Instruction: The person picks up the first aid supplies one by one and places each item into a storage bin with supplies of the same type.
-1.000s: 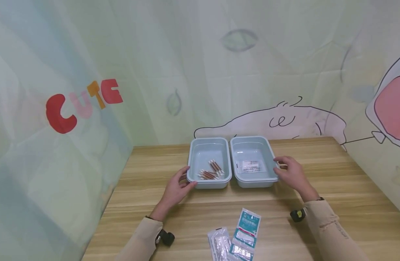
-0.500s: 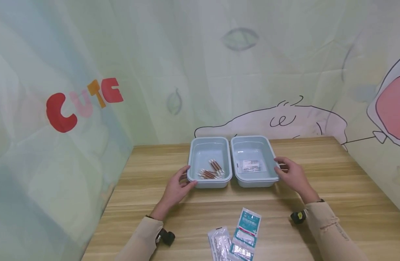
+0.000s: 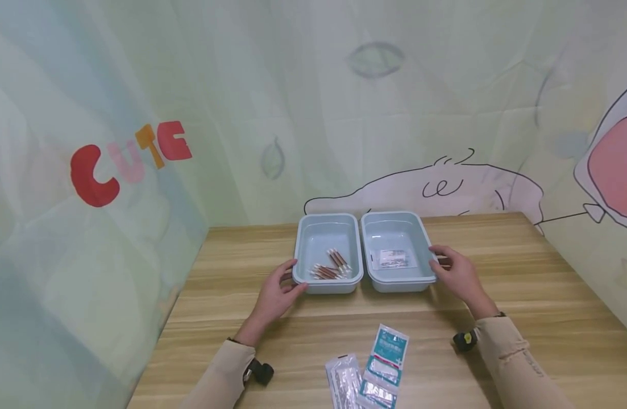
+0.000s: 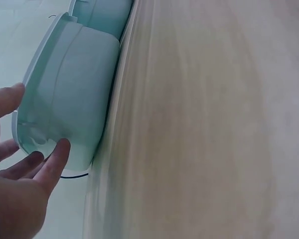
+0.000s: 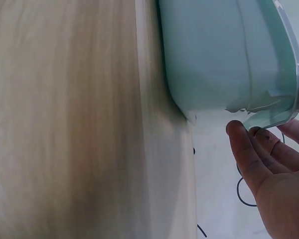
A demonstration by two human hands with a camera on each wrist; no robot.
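Two pale blue plastic basins stand side by side on the table in the head view. Brown-stemmed cotton swabs with white tips [image 3: 339,259] lie loose in the left basin [image 3: 326,236]. A clear packet with a printed label [image 3: 393,258] is in the right basin [image 3: 395,224]. My left hand [image 3: 271,296] touches the near left corner of the left basin, its thumb at the rim and fingers along the side. On the other side, my right hand [image 3: 460,278] rests at the right basin's near right corner, fingers spread and fairly straight in the right wrist view.
A green-and-white packet strip [image 3: 390,349] overlaps a silvery packet [image 3: 345,382] near the front of the wood-grain table [image 3: 231,255]. A printed cloth backdrop [image 3: 241,113] rises right behind the basins and along both sides.
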